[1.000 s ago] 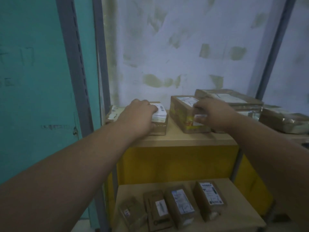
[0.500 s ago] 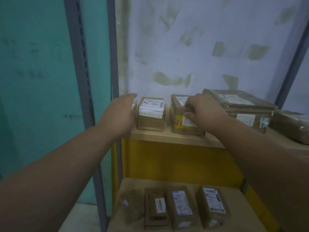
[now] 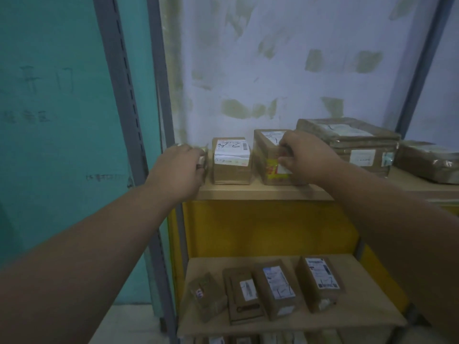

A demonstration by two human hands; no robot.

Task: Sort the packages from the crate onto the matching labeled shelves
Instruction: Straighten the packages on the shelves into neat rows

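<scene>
— What's around? 
— A grey shelf upright [image 3: 129, 100], the upper shelf [image 3: 248, 192] with a flat stacked parcel [image 3: 347, 142], four boxes on the lower shelf [image 3: 360, 316].
— And the hands?
— The right hand [image 3: 305, 160] grasps an upright box [image 3: 269, 157], long axis running back. The left hand [image 3: 178, 170] clutches a half-hidden, blurred package [image 3: 202, 155] beside a labelled box [image 3: 232, 161].
</scene>
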